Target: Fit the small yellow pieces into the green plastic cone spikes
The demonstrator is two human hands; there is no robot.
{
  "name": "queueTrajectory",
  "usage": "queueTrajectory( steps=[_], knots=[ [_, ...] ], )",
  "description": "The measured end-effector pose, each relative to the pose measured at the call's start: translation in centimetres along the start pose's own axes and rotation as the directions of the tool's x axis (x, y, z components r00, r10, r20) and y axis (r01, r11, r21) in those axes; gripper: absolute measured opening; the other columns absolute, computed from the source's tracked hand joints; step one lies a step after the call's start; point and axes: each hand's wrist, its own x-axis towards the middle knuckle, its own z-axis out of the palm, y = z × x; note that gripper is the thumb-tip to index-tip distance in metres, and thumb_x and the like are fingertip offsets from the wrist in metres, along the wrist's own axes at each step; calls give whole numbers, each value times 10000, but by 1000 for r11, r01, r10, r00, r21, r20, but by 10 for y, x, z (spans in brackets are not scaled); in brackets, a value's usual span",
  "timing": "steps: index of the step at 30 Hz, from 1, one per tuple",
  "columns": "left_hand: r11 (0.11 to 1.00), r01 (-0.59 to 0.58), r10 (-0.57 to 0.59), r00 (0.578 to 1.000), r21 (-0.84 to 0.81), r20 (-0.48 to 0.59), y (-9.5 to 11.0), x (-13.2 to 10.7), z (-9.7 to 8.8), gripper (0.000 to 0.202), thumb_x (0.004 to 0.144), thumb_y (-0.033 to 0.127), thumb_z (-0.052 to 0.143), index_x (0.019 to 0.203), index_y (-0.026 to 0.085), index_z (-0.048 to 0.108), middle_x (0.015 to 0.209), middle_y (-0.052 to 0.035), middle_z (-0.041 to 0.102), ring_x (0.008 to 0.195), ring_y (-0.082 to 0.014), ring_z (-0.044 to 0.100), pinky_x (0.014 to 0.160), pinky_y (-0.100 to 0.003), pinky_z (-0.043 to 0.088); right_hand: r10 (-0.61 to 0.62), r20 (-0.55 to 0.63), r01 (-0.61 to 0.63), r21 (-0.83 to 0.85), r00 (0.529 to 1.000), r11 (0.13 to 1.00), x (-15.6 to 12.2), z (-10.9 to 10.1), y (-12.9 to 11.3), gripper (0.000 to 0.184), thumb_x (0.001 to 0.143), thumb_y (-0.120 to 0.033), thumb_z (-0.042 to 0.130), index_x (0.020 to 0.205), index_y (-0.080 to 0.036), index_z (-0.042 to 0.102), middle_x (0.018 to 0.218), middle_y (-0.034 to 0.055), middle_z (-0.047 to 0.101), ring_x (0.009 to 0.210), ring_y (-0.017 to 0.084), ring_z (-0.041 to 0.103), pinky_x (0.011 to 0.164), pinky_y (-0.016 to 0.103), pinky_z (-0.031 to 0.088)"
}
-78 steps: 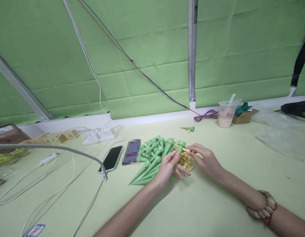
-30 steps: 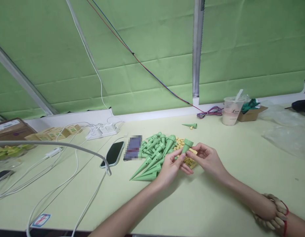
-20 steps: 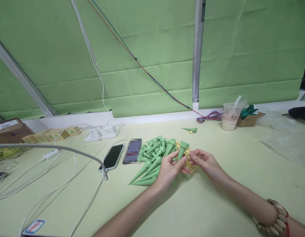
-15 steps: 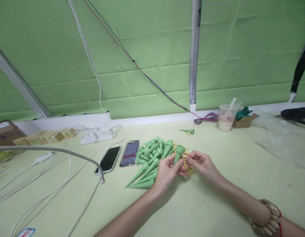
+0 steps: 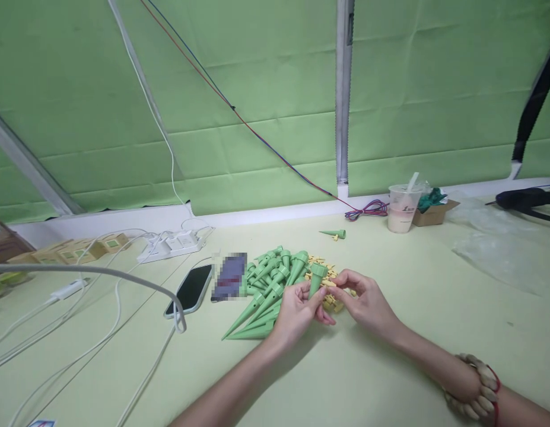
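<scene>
hands [image 5: 332,299] now lower on pale green table [image 5: 390,367], pinching green spike [image 5: 316,279]

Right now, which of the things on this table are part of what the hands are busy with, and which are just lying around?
In use:
left hand holding a green spike
right hand at that spike's top, over the small yellow pieces
pile of green spikes

Lying about:
phone
power strip
drink cup
cardboard box
lone spike
plastic bag

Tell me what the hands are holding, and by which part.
The left hand grips a green spike by its lower shaft; the right hand pinches something small beside its top, too small to identify.
</scene>
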Motion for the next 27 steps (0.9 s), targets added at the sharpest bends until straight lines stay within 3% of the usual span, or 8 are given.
queueTrajectory(
  steps=[4, 9, 13, 17, 21, 27],
  knots=[
    [999, -2, 2, 1000, 35, 5, 0, 1, -2, 407, 708, 465, 625, 667, 153, 367, 417, 36, 455, 464, -166, 590, 482, -235, 474, -15, -17, 15, -22, 1000, 1000, 3, -3, -3, 396, 750, -463, 590, 722, -73, 528, 792, 65, 549, 762, 80, 536, 699, 153, 439],
    [991, -72, 74, 997, 116, -13, -5, 6, -3, 427, 741, 470, 584, 660, 174, 287, 431, 43, 431, 448, -169, 575, 428, -223, 439, 212, 101, -232, 283, 972, 930, 10, -6, -5, 550, 664, -577, 624, 855, -69, 533, 902, 94, 569, 780, 101, 576, 729, 186, 491],
    [969, -125, 128, 992, 211, 1, -8, 5, -5, 370, 798, 461, 516, 676, 173, 318, 472, 30, 445, 441, -137, 542, 404, -202, 391, 287, 84, -299, 322, 954, 898, 12, -7, -6, 567, 577, -566, 686, 790, -54, 564, 827, 98, 581, 764, 108, 578, 721, 181, 493],
    [935, -180, 183, 983, 306, 18, -7, 1, -5, 332, 880, 459, 359, 722, 168, 388, 534, 8, 485, 433, -97, 479, 412, -195, 349, 311, 39, -302, 380, 950, 874, 12, -7, -6, 567, 547, -531, 717, 827, -60, 572, 890, 98, 580, 786, 111, 585, 754, 188, 498],
    [925, -170, 172, 985, 339, 24, -3, -1, -4, 356, 868, 481, 370, 688, 174, 359, 500, 8, 489, 390, -101, 456, 398, -205, 324, 284, 43, -276, 412, 958, 869, 12, -4, -2, 592, 571, -510, 715, 916, -68, 527, 906, 86, 568, 799, 93, 583, 759, 163, 494],
    [921, -147, 173, 984, 362, -41, 0, 0, -7, 447, 826, 514, 429, 562, 160, 362, 404, 8, 438, 337, -86, 391, 389, -208, 296, 295, 190, -349, 407, 936, 844, 10, -1, -2, 641, 629, -563, 653, 1010, -81, 470, 872, 60, 551, 744, 57, 560, 744, 158, 479]
  ],
)
